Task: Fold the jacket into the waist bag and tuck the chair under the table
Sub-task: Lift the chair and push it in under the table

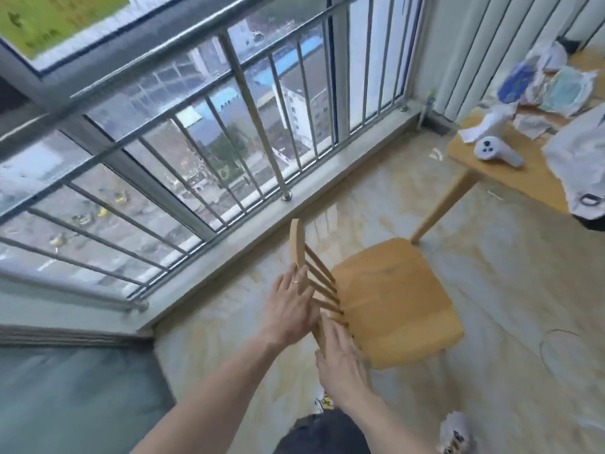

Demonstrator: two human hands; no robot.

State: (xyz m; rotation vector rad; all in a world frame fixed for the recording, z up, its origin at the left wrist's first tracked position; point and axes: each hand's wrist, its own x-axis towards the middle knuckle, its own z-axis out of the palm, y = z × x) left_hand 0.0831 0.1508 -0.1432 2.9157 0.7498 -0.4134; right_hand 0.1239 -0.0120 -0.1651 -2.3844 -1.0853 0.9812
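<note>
A light wooden chair with a spindle back stands on the floor, its seat facing the wooden table at the upper right. My left hand, with a ring, lies flat against the chair's back rail, fingers spread. My right hand presses on the lower end of the same rail, fingers extended. Neither hand wraps the rail. A white garment, perhaps the jacket, lies on the table's right edge with a dark item under it.
A white controller, papers and bags clutter the table. A metal railing and window run along the left. A grey-green cushion fills the lower left corner. Open tiled floor lies between chair and table leg.
</note>
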